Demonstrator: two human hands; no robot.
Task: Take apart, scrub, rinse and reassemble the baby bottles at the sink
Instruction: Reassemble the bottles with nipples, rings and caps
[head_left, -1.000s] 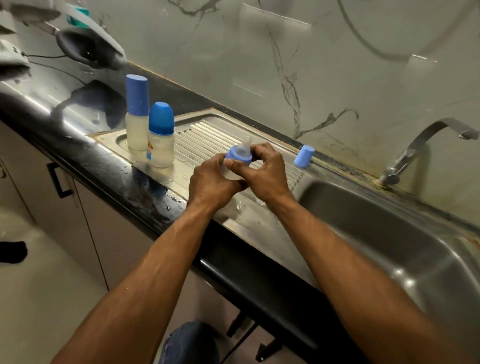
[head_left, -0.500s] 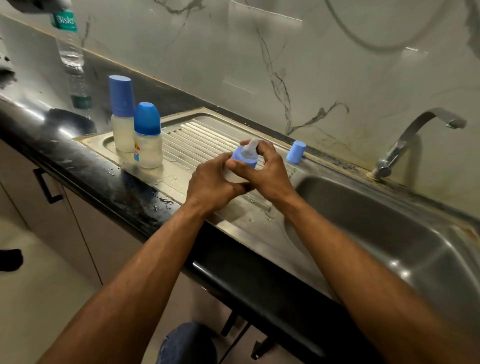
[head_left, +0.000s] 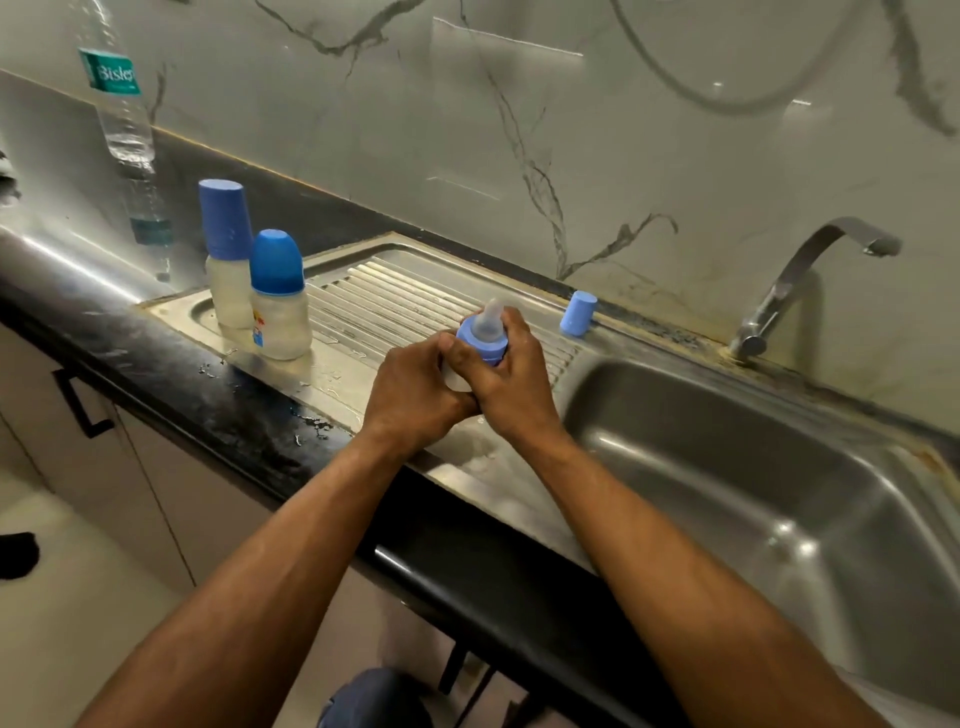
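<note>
A small baby bottle (head_left: 454, 378) is held upright over the steel drainboard (head_left: 395, 301). My left hand (head_left: 415, 397) grips its clear body, which is mostly hidden. My right hand (head_left: 511, 379) grips the light blue collar (head_left: 480, 340), from which the clear teat (head_left: 490, 318) sticks up. The bottle's light blue cap (head_left: 577, 314) stands alone at the back of the drainboard. Two capped baby bottles stand at the drainboard's left end: a tall one (head_left: 226, 249) and a rounder one (head_left: 279, 296) in front of it.
The sink basin (head_left: 753, 467) lies to the right, with a steel tap (head_left: 800, 280) behind it. A clear water bottle (head_left: 122, 119) stands on the black countertop (head_left: 171, 374) at the far left. A marble wall backs the counter.
The bottle has come more upright, so the teat now points straight up. Both hands keep their grip. The view has shifted a little to the right.
</note>
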